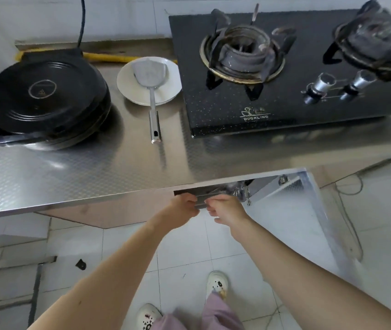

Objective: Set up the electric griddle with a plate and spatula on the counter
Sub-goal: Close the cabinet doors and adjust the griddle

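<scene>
The black round electric griddle (44, 101) sits with its lid down at the left end of the steel counter (94, 172), its cord running up the wall. Just right of it stands a white plate (127, 89). A steel spatula (152, 91) lies with its blade on the plate and its handle pointing toward the counter's front. My left hand (182, 210) and my right hand (228, 211) are below the counter's front edge, at the mouth of an open cabinet. Their fingers curl around a dark grey object (201, 201) between them, which is blurred and partly hidden.
A black two-burner gas stove (285, 110) fills the counter's right half. The cabinet door (313, 210) beneath it swings open toward me on the right. A yellow hose (108, 57) runs along the back wall. White tiled floor and my feet are below.
</scene>
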